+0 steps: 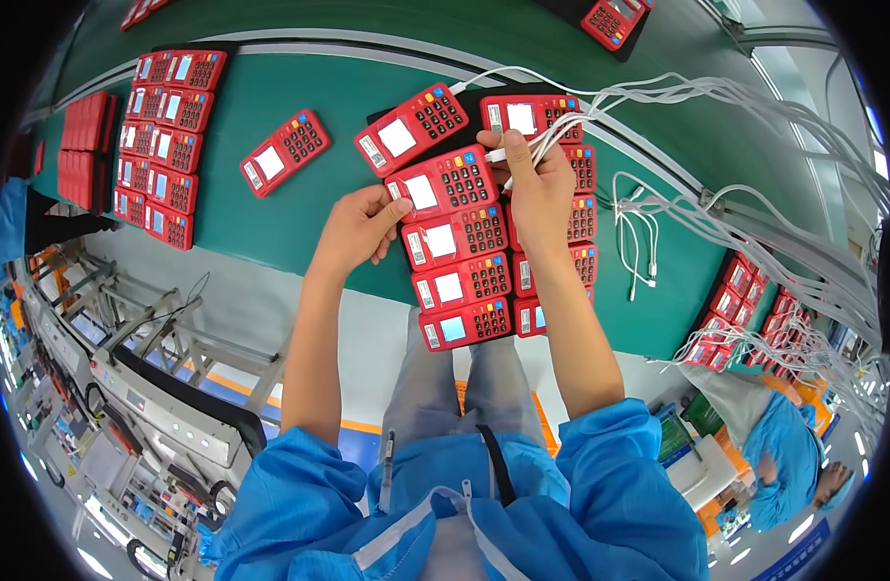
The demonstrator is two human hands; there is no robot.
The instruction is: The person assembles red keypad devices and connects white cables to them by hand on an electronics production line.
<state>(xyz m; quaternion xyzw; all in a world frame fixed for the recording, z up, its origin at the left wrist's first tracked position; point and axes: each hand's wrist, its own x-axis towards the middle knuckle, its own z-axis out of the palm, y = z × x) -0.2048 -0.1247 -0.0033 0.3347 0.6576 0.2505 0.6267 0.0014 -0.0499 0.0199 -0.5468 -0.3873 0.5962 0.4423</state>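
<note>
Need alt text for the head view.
A person's left hand holds a red card-payment terminal by its edge while the right hand holds white cables at its keypad end. More red terminals lie in rows on a green workbench.

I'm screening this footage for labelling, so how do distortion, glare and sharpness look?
Head view: strong fisheye, the pale rail bowing and the corners black; head view: the left hand and right hand look fairly sharp, but the screen of the red terminal by them is washed out; head view: a light strip at lower right looks blown out.
</note>
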